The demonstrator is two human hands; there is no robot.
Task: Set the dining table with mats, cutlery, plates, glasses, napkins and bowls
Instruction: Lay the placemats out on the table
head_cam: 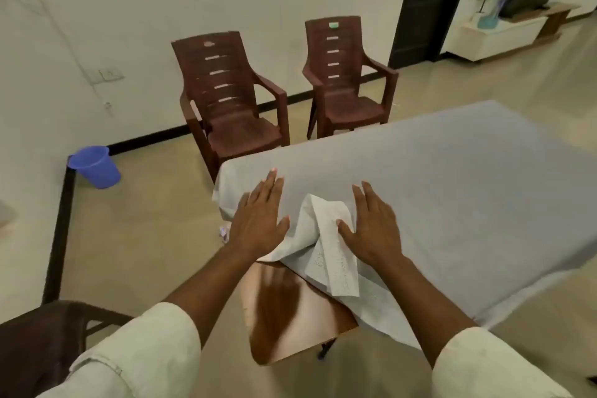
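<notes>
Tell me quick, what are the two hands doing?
Left hand: open, flat on the cloth.
Right hand: open, flat, thumb on the cloth's folded bit.

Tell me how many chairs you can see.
3. Two brown chairs stand by the far wall, one left, one right. Part of a third shows at bottom left. Others may be out of view.

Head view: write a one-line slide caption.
Both hands, left hand and right hand, lie flat on a grey tablecloth bunched at the near corner; no tableware laid yet.
</notes>
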